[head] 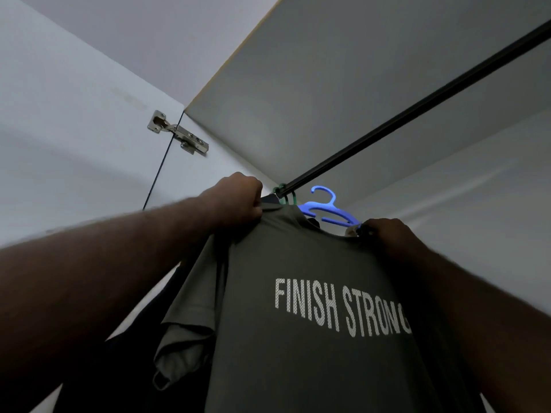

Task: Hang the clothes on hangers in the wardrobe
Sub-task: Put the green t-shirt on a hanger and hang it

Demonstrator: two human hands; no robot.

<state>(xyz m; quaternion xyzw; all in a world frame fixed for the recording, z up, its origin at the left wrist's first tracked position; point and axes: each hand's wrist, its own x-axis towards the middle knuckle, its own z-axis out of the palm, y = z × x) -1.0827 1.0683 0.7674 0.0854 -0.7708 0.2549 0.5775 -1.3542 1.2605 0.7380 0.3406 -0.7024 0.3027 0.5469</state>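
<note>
Wardrobe [357,84] panels fill the upward view, with the open door [74,144] on the left. Below them hangs the olive t-shirt [298,353] printed FINISH STRONG, held up high just under the near end of the black rail [417,108]. A dark garment [125,368] hangs in shadow to its left. The left hand [238,198] has its grip closed tight on the shirt's left shoulder seam, fingers curled into the cloth. The right hand [387,234] is likewise closed, at the right shoulder. There its grip seems to pinch the cloth together with the tip of the blue hanger [328,210], though the exact hold is hidden. The blue hanger rises behind the collar, and its hook stands free, near the rail but below and beside it, not over it. Green hooks [286,196] already sit on the rail's near end, right by the left hand. A metal hinge [179,135] joins door and carcass. The step in hand looks like settling the shirt's shoulders onto the hanger. How far its left arm reaches under the cloth I cannot tell. The next move likely calls for freeing one hand to take the hanger by the neck. That hand must then lift the hook over the rail, clear of the green hooks, without letting the shirt slide off.
</note>
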